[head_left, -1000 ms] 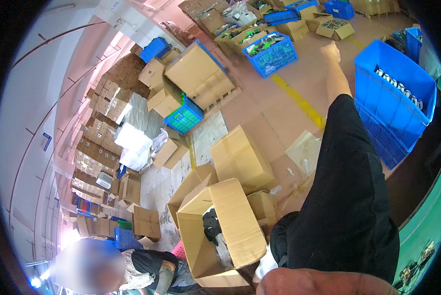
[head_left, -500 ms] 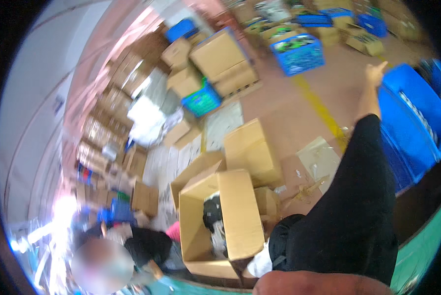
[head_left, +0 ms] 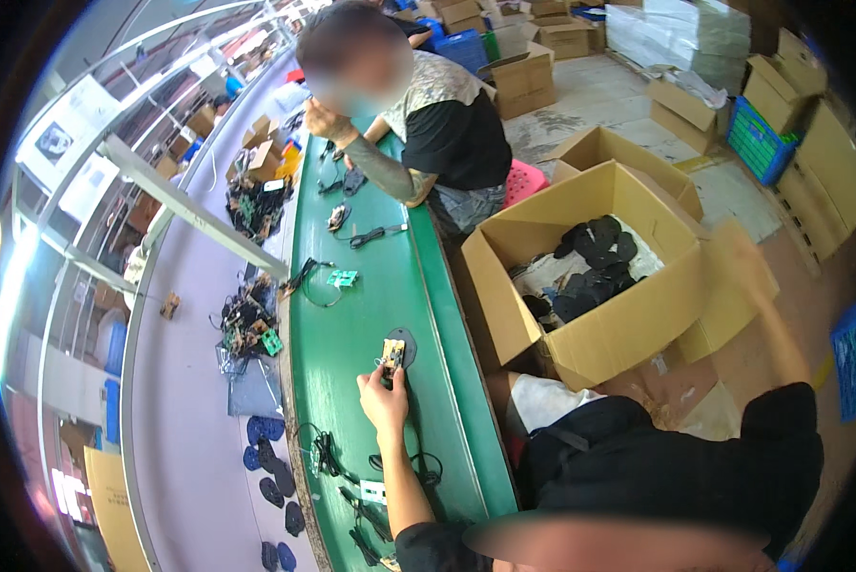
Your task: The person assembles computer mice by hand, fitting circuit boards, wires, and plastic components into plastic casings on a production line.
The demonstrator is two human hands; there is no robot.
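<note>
My left hand [head_left: 383,402] is over the green bench, its thumb and fingers closed on a small yellow circuit board [head_left: 393,353] with dark parts. The board lies against a dark oval shell [head_left: 408,345], partly covering it. My right hand [head_left: 730,255], smeared by motion, is stretched out to the right near the outer side of a large open cardboard box [head_left: 628,334]; its fingers cannot be made out. Several black rounded pieces [head_left: 595,267] lie inside that box. Close to my left forearm, a coiled black cable [head_left: 325,453] rests on the bench.
A co-worker [head_left: 456,133] sits farther along the green bench [head_left: 371,286], one hand raised. A lilac shelf [head_left: 189,400] alongside carries heaps of circuit boards and cables [head_left: 248,319] and dark oval shells [head_left: 268,448]. A metal post [head_left: 189,205] slants over it. Blue crate [head_left: 852,362] at far right.
The view has swung left from the floor and blue bins to the bench. My left hand has come into view with the circuit board. My right hand has moved from beside a blue bin toward the box.
</note>
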